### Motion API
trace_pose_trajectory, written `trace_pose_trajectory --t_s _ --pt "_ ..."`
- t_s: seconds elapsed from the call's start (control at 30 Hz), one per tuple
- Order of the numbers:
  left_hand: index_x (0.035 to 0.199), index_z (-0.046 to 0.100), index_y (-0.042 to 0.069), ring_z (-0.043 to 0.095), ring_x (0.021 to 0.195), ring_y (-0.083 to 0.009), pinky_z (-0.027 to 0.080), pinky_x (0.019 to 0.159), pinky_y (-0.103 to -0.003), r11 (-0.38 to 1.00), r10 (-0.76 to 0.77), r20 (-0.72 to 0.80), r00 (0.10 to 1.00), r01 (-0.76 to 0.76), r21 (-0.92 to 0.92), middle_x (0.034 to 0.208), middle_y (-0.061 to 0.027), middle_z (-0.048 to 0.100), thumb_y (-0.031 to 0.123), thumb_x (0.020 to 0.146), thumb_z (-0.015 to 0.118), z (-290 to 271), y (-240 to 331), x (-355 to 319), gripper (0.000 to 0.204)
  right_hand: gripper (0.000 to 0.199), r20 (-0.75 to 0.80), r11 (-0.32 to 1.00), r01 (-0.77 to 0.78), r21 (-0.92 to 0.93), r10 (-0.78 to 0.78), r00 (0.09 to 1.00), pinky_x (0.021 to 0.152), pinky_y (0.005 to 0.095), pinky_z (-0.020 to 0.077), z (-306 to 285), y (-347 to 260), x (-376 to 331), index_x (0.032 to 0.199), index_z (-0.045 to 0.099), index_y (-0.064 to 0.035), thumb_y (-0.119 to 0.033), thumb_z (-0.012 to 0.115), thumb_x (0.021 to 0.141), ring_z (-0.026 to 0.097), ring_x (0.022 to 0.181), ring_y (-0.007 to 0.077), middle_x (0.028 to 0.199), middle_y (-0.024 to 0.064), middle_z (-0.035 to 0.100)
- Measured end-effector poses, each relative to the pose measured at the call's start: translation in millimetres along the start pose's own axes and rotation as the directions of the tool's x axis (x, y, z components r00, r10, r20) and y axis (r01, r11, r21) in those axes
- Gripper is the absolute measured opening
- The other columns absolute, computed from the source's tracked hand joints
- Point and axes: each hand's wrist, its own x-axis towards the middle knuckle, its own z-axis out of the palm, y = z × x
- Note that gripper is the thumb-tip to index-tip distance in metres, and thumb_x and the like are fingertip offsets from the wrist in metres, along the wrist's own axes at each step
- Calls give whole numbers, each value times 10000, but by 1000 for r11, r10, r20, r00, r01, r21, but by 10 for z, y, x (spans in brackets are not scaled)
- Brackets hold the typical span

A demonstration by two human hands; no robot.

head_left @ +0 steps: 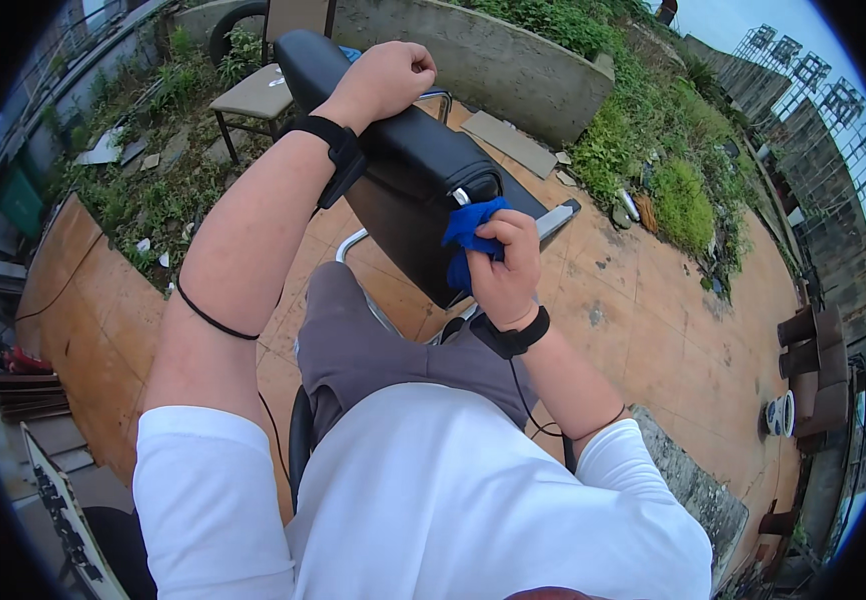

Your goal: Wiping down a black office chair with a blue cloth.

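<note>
1. The right hand (506,265) pinches a bunched blue cloth (475,222) between thumb and fingers; part of the cloth hangs below the fingertips.
2. The cloth lies against the black padded chair (403,235), by its right edge, just beside a small silver metal part (461,196).
3. The left hand (385,82) is curled into a loose fist at the chair's far end, by its upper edge; whether the knuckles press on the padding, I cannot tell.
4. Each wrist wears a black band, one on the left (338,160) and one on the right (515,333).
5. Near the right edge of the tiled floor (633,290) stands a white bucket (779,415) with dark markings on its side, too small to read; its contents cannot be made out.
6. Brown pots (798,328) stand beyond the bucket, along that same edge; their insides are hidden.
7. A beige-seated chair (253,99) stands past the black chair's far left corner, among green plants (168,95).
</note>
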Motion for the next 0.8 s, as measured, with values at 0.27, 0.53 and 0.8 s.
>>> trace_pose_trajectory --t_s 0.27,0.53,0.8 --pt "1017 737 -9 700 797 -273 548 773 -366 998 -44 9 999 45 -47 854 -158 731 239 909 655 -31 89 2 283 314 6 988 151 -28 -151 989 765 329 508 18 36 96 966 631 -44 107 752 719 616 882 273 987 109 609" --pt "993 744 -8 704 822 -303 552 786 -376 998 -56 3 998 56 -40 875 -173 731 230 894 655 -54 41 -22 273 268 57 998 35 47 -38 998 785 330 509 -16 -172 285 945 632 -39 106 738 745 619 889 270 1000 110 614" --pt "962 756 8 712 842 -321 562 800 -392 995 -66 -5 998 65 -74 867 -174 733 219 859 644 5 104 -6 260 214 84 998 55 -16 -54 995 811 337 507 108 -353 1071 954 662 -29 68 695 766 631 917 276 1021 111 634"
